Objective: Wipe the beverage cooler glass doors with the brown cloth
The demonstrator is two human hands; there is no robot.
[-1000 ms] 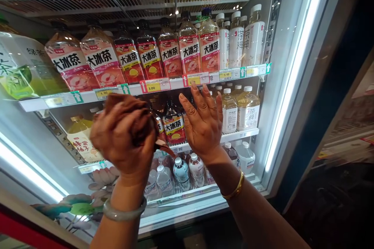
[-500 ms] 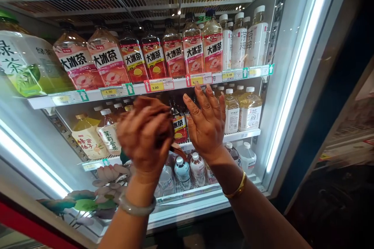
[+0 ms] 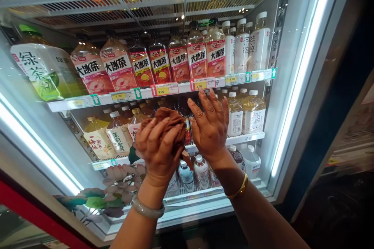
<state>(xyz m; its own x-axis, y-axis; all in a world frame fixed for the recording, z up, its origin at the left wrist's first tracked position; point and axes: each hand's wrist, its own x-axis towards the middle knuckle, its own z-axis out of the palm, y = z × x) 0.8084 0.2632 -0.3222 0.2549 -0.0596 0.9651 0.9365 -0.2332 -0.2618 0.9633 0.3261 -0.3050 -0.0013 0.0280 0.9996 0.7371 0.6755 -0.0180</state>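
A bunched brown cloth (image 3: 168,118) is gripped in my left hand (image 3: 157,148), with a loose tail of it hanging by the wrist. My left fingers curl over the cloth in front of the glass door of a drinks cooler. To its right, my right hand (image 3: 212,128) is raised with fingers spread and the palm turned to the glass; it seems to rest against the pane. Behind both hands stand bottles on the middle shelf (image 3: 251,137), partly covered by them. A grey bangle (image 3: 148,209) is on my left wrist and a gold bracelet (image 3: 240,187) on my right.
Iced tea bottles (image 3: 117,66) line the upper shelf, with a large green tea bottle (image 3: 41,66) at left. Price tags run along the shelf edge (image 3: 175,87). A lotus flower decal (image 3: 122,181) lies low on the glass. A red frame edge (image 3: 26,218) crosses the lower left.
My left hand has moved right with the cloth, closer to my right hand. My right hand stays spread in nearly the same place. The view has shifted slightly up and left.
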